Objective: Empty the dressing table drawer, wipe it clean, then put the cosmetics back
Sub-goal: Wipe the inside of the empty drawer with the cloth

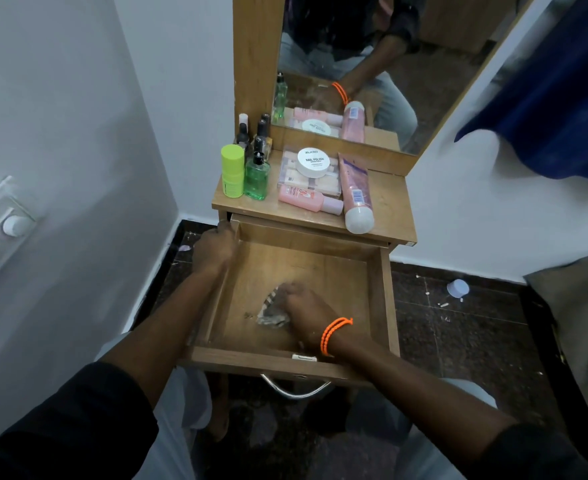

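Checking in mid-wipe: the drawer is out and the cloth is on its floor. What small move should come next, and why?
Probably sweep the cloth under the right hand toward the far back corners of the drawer. The cloth sits near the front-middle, dark specks show just left of it, and the left hand holds the drawer's left wall. The cosmetics, such as the green bottle, stand on the tabletop.

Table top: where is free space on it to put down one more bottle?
The table top is bare along its right edge, right of the big pink tube, and in a thin front strip below the small pink bottle. The left side is crowded: green cylinder, green bottle, dark bottles behind. The middle holds the clear box with the white jar on it.
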